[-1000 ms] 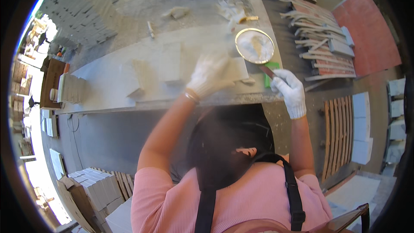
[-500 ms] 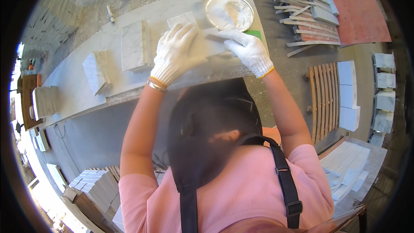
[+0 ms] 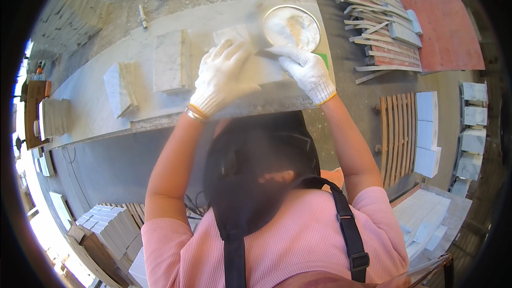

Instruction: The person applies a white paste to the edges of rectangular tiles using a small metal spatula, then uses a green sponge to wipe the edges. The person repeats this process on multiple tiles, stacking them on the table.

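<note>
Left to right: a slant-cut tile stack (image 3: 120, 90), then a rectangular tile stack (image 3: 169, 61) on the worktable (image 3: 80, 120), both left of your hands. Your left hand (image 3: 220, 77) is palm-down, fingers extended; can't tell if it grips anything underneath. A small pale tile (image 3: 231, 34) lies just past its fingertips. Between your hands: a pale slab (image 3: 266, 72), left end hidden by your left hand, so full length unclear; the visible part runs roughly sideways. A dark thin tool (image 3: 266, 53) lies over its far side, long axis pointing left from your right hand (image 3: 308, 72), whose fingers are closed on it. Round bowl (image 3: 319, 32) of white paste (image 3: 280, 24) sits just beyond your right hand, clearly the nearer one. Green item (image 3: 322, 60) beside it.
</note>
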Tool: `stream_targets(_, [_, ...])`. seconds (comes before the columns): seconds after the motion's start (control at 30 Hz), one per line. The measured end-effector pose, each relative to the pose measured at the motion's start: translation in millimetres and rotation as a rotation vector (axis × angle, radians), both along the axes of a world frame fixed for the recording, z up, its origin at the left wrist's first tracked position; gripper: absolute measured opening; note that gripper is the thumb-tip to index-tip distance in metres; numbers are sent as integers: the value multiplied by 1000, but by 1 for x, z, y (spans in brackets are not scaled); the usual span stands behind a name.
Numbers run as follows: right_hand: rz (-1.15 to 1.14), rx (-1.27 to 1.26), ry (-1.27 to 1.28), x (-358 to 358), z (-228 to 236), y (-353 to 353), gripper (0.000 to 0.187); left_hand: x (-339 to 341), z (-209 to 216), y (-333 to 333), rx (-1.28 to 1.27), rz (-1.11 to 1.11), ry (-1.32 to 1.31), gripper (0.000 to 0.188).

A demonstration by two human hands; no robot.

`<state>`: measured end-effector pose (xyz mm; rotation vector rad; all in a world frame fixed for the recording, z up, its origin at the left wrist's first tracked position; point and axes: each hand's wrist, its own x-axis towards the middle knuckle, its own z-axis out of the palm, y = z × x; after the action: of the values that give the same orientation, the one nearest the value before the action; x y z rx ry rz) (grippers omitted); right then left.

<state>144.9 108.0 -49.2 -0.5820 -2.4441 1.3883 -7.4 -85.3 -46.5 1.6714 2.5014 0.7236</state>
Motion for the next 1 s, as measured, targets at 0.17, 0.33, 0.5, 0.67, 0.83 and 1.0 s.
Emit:
stream_targets(0.17, [67,94,109,2,-3,0,31,-1,-4,-2,48,-20,-19,87])
stream_targets(0.33, [54,42,-31,33,2,-8,31,-2,-13,-2,100,-2,-2,86])
stream_targets(0.5, [-13,-69,-45,19,1,-7,26,-2,0,-7,190,-59,31,77])
stream_targets(0.67, [2,-63,31,12,-7,-3,28,1,0,-6,222,-49,34,77])
stream_targets(0.83, [1,-59,88,19,-13,-5,30,0,-9,-6,218,-52,52,77])
stream_targets(1.0, [-15,-62,4,18,5,-11,34,0,-8,-6,180,-44,36,78])
